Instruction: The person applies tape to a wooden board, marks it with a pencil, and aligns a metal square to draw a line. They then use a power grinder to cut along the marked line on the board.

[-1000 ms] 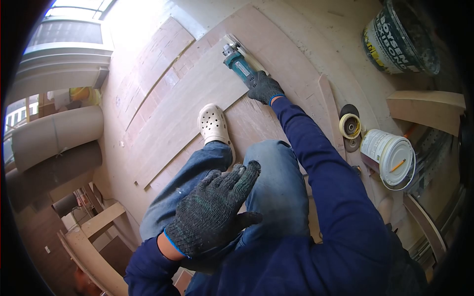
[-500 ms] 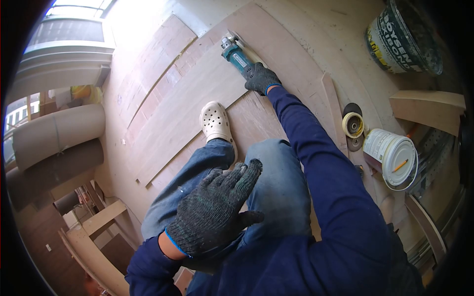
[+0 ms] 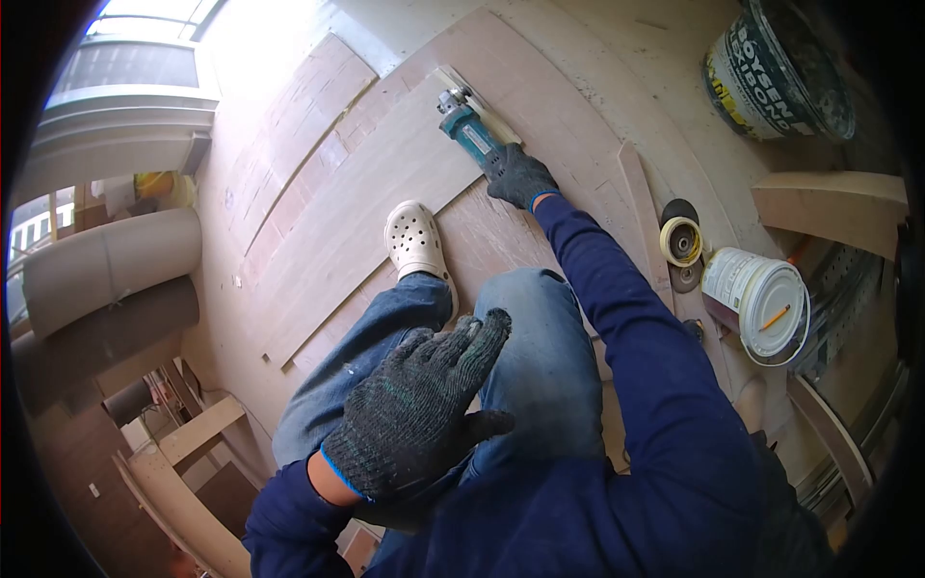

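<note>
My right hand [image 3: 521, 177], in a dark grey knit glove, is wrapped round the rear body of a teal angle grinder [image 3: 472, 133]. The grinder's metal head lies over the far end of a pale wooden board [image 3: 356, 193], beside a narrow light strip [image 3: 489, 114]. My left hand [image 3: 414, 405], gloved too, hovers over my lap with the thumb apart from the fingers and nothing in it. A cream clog [image 3: 416, 239] on my foot rests on the board.
At the right stand a large bucket [image 3: 761, 82] and a white-lidded pail [image 3: 771, 313] with a pencil on top. Abrasive discs [image 3: 682, 243] lie near a thin wooden strip [image 3: 644, 217]. Rolled sheets [image 3: 116, 255] and wooden frames [image 3: 202, 431] are at the left.
My right hand and the grinder have moved slightly right and nearer to me, and more of the light strip shows beside the grinder's head. The left hand is almost unchanged.
</note>
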Available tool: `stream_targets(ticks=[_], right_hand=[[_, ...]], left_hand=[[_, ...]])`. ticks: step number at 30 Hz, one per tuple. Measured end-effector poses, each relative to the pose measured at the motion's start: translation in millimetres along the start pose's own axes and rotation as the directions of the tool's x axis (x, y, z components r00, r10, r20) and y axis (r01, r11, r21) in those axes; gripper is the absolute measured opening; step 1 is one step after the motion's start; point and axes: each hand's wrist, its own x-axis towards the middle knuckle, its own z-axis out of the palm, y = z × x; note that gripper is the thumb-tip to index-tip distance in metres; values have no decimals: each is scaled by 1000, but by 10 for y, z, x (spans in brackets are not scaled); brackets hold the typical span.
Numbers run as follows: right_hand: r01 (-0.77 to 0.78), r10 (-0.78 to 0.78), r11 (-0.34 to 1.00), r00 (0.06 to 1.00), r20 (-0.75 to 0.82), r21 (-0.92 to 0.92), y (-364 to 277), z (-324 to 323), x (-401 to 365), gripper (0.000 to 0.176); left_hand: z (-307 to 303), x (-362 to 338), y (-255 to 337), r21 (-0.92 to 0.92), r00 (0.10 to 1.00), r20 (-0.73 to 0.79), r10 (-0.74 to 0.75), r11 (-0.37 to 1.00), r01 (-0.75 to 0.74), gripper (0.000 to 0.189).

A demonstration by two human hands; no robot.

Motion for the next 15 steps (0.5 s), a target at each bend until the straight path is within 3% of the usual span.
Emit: stream_targets(ticks=[7, 9, 15], right_hand=[[65, -58, 994, 995, 76, -89, -165, -136, 110, 74], [-39, 39, 999, 999, 18, -11, -175, -74, 223, 73], [-29, 29, 1000, 1000, 1, -11, -186, -65, 183, 74]], left_hand=[[3, -8, -3, 8, 1000, 14, -7, 1000, 7, 92], [23, -14, -27, 11, 1000, -2, 13, 1000, -13, 91], [7, -17, -22, 4, 1000, 9, -13, 1000, 13, 90]])
